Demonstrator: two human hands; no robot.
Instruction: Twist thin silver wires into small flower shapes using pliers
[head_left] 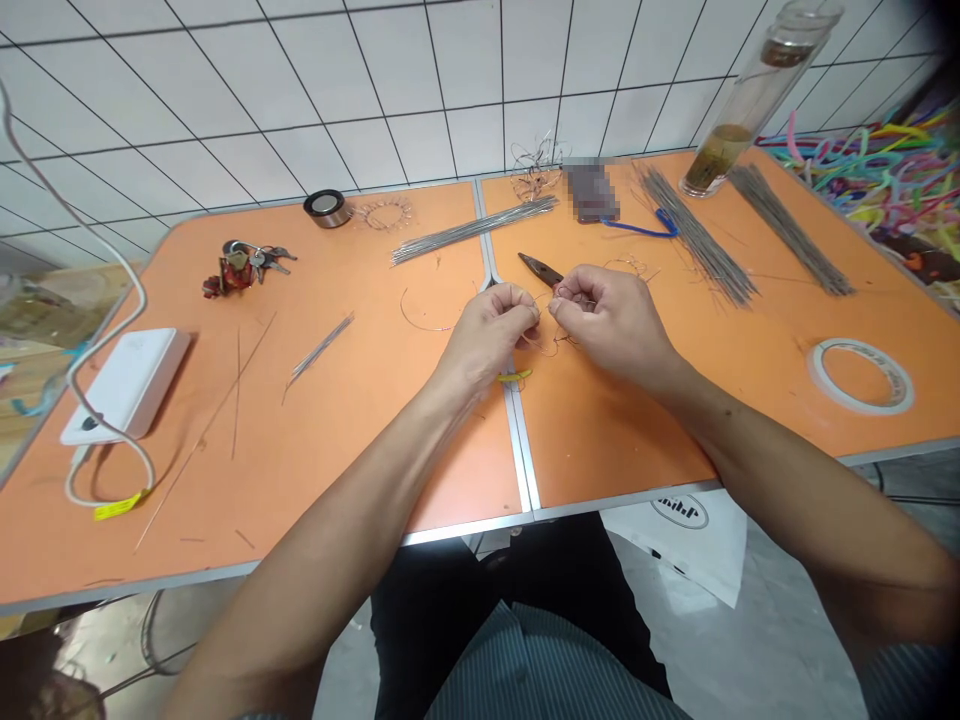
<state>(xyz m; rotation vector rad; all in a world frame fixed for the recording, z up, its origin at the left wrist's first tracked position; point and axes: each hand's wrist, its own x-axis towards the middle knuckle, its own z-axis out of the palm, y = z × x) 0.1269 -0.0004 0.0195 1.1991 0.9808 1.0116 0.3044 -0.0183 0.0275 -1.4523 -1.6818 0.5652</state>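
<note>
My left hand (495, 328) is pinched closed over the table's centre seam, on a thin copper-coloured wire (553, 346). Close by on its right, my right hand (606, 312) is closed too, its thumb and finger pinching the same tangle of fine wire. Loops of wire hang below and between the fingertips; their exact shape is too fine to make out. Dark-tipped pliers (538, 268) lie just behind my right hand, their handles hidden by it. A small yellow piece (514, 377) lies on the seam below my left hand.
Wire bundles (472, 230) (697, 235) lie toward the back of the orange table (360, 450). A glass bottle (724, 150) stands back right, a tape roll (861, 376) at right. Keys (259, 262), black tape (327, 208) and a white power bank (127, 385) are at left.
</note>
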